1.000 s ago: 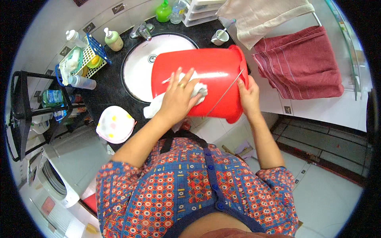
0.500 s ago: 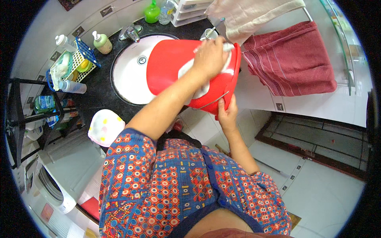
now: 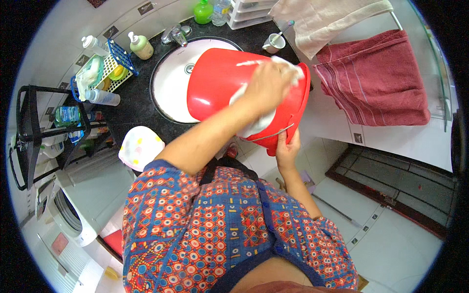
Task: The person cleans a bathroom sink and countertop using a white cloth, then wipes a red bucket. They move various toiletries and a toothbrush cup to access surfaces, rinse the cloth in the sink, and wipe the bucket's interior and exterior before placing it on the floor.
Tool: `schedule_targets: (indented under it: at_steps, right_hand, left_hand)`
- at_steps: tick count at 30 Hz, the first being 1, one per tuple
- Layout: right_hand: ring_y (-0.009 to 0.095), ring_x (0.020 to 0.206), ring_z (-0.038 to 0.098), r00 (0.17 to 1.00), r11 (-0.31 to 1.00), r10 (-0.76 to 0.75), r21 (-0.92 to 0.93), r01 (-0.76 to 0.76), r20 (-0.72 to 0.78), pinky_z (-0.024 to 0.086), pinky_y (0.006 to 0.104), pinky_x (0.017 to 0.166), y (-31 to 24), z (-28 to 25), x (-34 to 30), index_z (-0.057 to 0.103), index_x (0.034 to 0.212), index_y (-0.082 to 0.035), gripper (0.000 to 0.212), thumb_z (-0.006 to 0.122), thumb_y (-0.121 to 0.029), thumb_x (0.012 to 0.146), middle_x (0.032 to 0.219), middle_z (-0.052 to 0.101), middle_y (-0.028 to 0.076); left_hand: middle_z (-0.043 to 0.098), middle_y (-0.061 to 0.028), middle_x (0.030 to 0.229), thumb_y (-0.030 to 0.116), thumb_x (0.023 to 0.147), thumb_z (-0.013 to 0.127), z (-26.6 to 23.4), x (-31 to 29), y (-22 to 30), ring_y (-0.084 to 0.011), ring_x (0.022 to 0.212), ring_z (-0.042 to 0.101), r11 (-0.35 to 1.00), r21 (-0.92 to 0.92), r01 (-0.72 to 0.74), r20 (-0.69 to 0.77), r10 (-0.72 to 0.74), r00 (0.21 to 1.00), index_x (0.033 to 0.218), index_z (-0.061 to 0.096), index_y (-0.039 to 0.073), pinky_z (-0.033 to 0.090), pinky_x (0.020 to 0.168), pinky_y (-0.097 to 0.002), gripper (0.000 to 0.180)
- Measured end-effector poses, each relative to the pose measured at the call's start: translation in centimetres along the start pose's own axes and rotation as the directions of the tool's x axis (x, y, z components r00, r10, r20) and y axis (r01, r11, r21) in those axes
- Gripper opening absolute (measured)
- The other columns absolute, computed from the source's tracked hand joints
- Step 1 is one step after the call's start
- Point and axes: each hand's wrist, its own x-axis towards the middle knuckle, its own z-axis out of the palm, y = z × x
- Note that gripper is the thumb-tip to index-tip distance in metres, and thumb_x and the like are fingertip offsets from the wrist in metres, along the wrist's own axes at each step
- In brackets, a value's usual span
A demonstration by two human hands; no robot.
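Note:
A red bucket [image 3: 215, 80] lies tilted on its side over the white washbasin [image 3: 168, 88], its mouth turned to the right. My left hand [image 3: 268, 88] presses on the upper side near the rim, fingers curled and slightly blurred. White, lather-like patches [image 3: 261, 124] spread around and beneath that hand; whether a cloth or sponge is under the fingers is hidden. My right hand [image 3: 288, 149] grips the lower edge of the rim, thumb outside. A thin metal handle [image 3: 268, 136] hangs across the bucket close to it.
Behind the basin is a tap [image 3: 177, 34], with a pump bottle [image 3: 141, 46] at its left. A white cup [image 3: 274, 44] holding a toothbrush stands near the bucket's rim. Towels, including a maroon one [image 3: 373, 80], hang at the right. A plastic rack [image 3: 105, 73] sits at the left.
My left hand has slid along the bucket's side, leaving a white streak near its upper edge. The bucket's mouth has tipped slightly, and the whole view has shifted. My right hand keeps its grip.

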Motion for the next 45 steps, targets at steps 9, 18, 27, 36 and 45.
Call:
schedule_targets:
  at_steps: [9,18,27,36,45]
  right_hand:
    - [0.013,0.087,0.054,0.995,0.995,-0.036,-0.09,0.045,0.094,0.044,0.027,0.079,1.8,-0.2,0.7,0.053,0.102,-0.002,0.013,0.057,-0.005,0.09,0.093,0.058,0.003]
    - [0.024,0.124,0.046,0.69,0.964,0.237,-0.081,-0.251,0.683,0.037,0.0384,0.102,1.6,-7.5,1.7,0.026,0.144,-0.008,0.086,0.076,-0.019,0.075,0.14,0.04,0.011]
    - [0.015,0.096,0.059,0.785,0.764,0.463,0.263,-0.589,0.412,0.05,0.0294,0.083,-3.8,-4.2,9.8,0.05,0.123,0.001,0.042,0.054,-0.03,0.095,0.111,0.061,0.008]
    - [0.015,0.098,0.058,0.885,0.876,0.376,0.206,-0.437,0.275,0.047,0.0294,0.087,-3.2,-4.7,7.8,0.052,0.122,0.001,0.04,0.05,-0.031,0.097,0.111,0.061,0.008]
    - [0.017,0.103,0.058,0.925,0.875,0.274,0.332,-0.354,0.263,0.045,0.0316,0.093,-3.5,-5.0,5.2,0.046,0.127,0.006,0.043,0.061,-0.008,0.089,0.118,0.059,0.012]
  left_hand:
    - [0.065,-0.0198,0.107,0.041,0.081,0.057,-6.1,-1.1,-19.4,-0.0326,0.101,0.062,0.743,0.08,0.664,0.262,-0.658,0.705,0.11,0.065,0.006,0.046,0.089,-0.0394,0.046]
    - [0.068,-0.0175,0.093,0.037,0.079,0.064,-9.2,-6.9,-17.0,-0.0273,0.085,0.067,0.715,-0.167,0.679,0.101,-0.673,0.733,0.105,0.067,0.004,0.05,0.077,-0.0352,0.042]
    - [0.059,-0.0165,0.112,0.015,0.083,0.06,-9.7,-9.6,-3.9,-0.032,0.105,0.056,0.956,0.09,0.28,-0.033,-0.278,0.96,0.111,0.062,0.004,0.045,0.09,-0.039,0.031]
    - [0.055,-0.0204,0.117,0.013,0.082,0.056,-1.9,-4.8,6.0,-0.0379,0.107,0.054,0.953,-0.176,-0.248,0.064,0.262,0.963,0.117,0.053,0.001,0.042,0.096,-0.0472,0.037]
    - [0.065,-0.0204,0.09,0.03,0.082,0.051,1.6,2.8,-0.6,-0.0382,0.085,0.062,0.953,-0.238,0.186,0.526,-0.035,0.85,0.093,0.064,0.001,0.048,0.078,-0.0449,0.033]
